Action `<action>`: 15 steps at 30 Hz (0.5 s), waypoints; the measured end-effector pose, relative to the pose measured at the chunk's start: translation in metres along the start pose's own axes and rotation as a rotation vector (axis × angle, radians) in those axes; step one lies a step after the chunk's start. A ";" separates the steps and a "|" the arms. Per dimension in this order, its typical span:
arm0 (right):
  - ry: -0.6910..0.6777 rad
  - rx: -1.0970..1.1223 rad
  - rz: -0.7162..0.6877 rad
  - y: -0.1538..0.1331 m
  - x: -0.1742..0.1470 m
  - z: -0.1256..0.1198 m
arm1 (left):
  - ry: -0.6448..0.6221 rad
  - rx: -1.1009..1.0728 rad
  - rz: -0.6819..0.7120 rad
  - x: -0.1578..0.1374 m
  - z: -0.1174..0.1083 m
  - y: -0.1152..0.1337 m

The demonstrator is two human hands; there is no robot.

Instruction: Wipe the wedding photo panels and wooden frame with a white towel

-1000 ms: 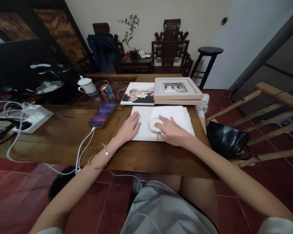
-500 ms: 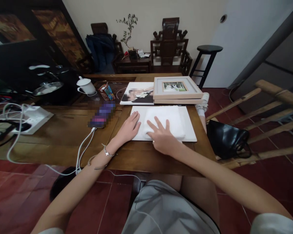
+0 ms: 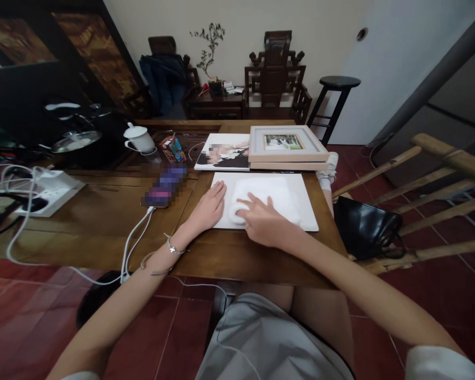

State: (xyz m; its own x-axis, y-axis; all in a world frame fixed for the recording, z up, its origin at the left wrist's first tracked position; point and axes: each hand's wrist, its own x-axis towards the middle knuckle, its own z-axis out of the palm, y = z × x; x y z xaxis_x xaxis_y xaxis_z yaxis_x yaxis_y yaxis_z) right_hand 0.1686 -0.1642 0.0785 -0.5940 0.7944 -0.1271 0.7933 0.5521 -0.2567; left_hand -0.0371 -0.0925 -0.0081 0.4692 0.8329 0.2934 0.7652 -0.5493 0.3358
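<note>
A folded white cloth (image 3: 261, 188) lies on a flat white board (image 3: 309, 211) near the table's front edge. My right hand (image 3: 263, 219) rests on the near left part of the cloth, its fingers spread and slightly bent. Under those fingertips the cloth's left corner looks rounded and bunched. Flat along the board's left edge lies my left hand (image 3: 210, 207), fingers stretched out and holding nothing. What my right palm covers is hidden.
Behind the board are a photo print (image 3: 221, 152) and stacked picture frames (image 3: 287, 142). Leftward lie a phone (image 3: 164, 186) with white cables, a small box (image 3: 173, 149), a lidded white cup (image 3: 139, 138) and a power strip (image 3: 53, 198). A bamboo chair (image 3: 439, 150) stands right.
My right hand's fingers have bent more and drawn closer together on the cloth. The cloth's near left corner has bunched up under them. My left hand stays almost still.
</note>
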 end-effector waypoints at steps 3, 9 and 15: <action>0.048 -0.047 0.045 0.013 0.031 -0.002 | 0.019 -0.042 0.001 0.001 0.000 0.000; 0.145 -0.136 0.083 0.007 0.066 0.008 | 0.165 -0.349 -0.150 0.003 -0.008 0.006; 0.138 -0.182 -0.181 -0.018 0.053 0.027 | 0.330 -0.599 -0.207 0.003 -0.006 -0.002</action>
State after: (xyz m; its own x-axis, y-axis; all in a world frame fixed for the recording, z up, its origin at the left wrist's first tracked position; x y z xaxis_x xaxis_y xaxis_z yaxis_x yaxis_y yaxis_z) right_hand 0.1189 -0.1386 0.0501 -0.7141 0.6989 0.0395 0.6945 0.7144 -0.0860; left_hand -0.0399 -0.0898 -0.0025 0.1105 0.9123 0.3943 0.4057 -0.4036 0.8201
